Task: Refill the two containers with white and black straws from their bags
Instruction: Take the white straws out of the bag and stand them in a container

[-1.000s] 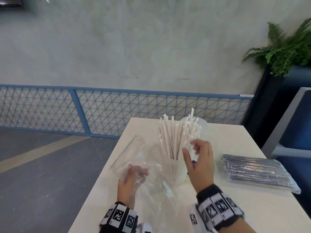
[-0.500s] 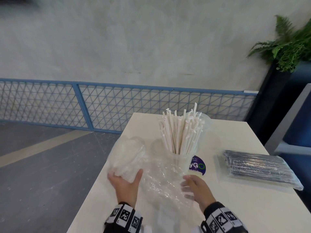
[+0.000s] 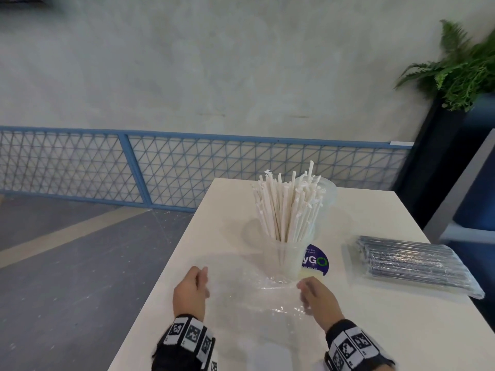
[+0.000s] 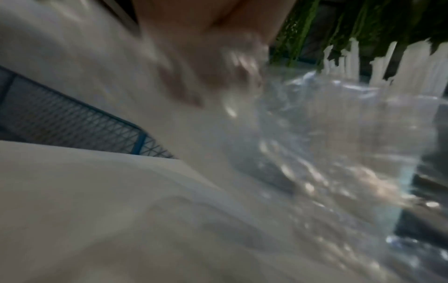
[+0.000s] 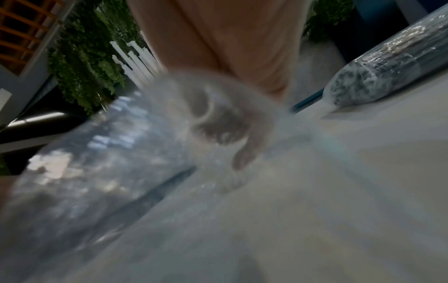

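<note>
The left hand [image 3: 190,290] sits at about 7 o'clock on the white table [image 3: 401,330], fingers curled on the left edge of the empty clear bag [image 3: 254,293]. The right hand [image 3: 317,297] is at about 5 o'clock on the bag's right edge — its fingers bend onto the film, though both wrist views are too blurred to show how firm either hold is. The bag lies flattened between the two hands, its far edge touching the clear container [image 3: 290,261] at 12 o'clock. White straws [image 3: 288,207] stand upright in that container, fanned out. A second clear container [image 3: 328,191] stands just behind it. The sealed bag of black straws [image 3: 412,263] lies flat at 2 o'clock — apart from both hands.
</note>
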A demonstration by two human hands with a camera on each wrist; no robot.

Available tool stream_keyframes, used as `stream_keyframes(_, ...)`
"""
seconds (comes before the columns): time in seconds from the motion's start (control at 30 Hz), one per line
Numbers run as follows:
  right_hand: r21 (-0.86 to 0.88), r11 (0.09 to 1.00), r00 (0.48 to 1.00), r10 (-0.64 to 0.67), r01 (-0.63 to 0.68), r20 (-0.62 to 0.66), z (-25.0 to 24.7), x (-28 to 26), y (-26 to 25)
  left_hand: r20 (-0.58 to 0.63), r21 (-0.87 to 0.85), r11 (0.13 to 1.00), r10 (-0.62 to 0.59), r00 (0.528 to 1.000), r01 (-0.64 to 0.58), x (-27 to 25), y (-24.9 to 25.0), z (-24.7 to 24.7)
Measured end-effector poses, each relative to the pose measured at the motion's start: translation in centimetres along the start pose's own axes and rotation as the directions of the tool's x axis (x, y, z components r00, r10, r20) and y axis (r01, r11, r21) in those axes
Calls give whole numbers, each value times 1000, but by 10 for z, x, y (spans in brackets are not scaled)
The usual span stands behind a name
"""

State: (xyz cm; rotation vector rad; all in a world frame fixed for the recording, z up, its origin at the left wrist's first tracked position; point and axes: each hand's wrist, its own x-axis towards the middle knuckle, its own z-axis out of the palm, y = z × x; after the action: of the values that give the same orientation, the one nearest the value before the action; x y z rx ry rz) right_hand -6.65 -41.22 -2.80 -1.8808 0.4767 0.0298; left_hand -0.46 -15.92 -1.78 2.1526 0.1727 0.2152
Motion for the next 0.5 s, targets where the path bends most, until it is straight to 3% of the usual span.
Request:
stream_keyframes(0.1,-219,973,969,-122,74,-214,-7,4,6,-39,53,997,-47,998,49,5,-8,-8)
stream_keyframes(0.2,-568,800,860,-417,194,-294,1,3,4,18,143,990,-20,1000,17,6,-12,-7)
stream_keyframes(0.23,-669,702,831,-507,244,-230,6,-1,-1,31,166,986,-18,999,13,7,-11,-6)
stream_keyframes(0.3,-813,486,822,-569,321,-15,23,-9,-3,54,194,981,-23,998,12,6,-13,-3)
stream_keyframes(0.37,-877,339,848,-515,339,129,42,-11,16,78,214,977,-27,997,10,5,-14,0)
stream_keyframes(0.43,-887,344,896,-419,308,148,55,-9,48,106,228,974,-34,994,9,3,-15,2)
stream_keyframes(0.5,-869,392,912,-385,301,142,60,-6,75,138,303,953,-46,989,2,3,-19,3)
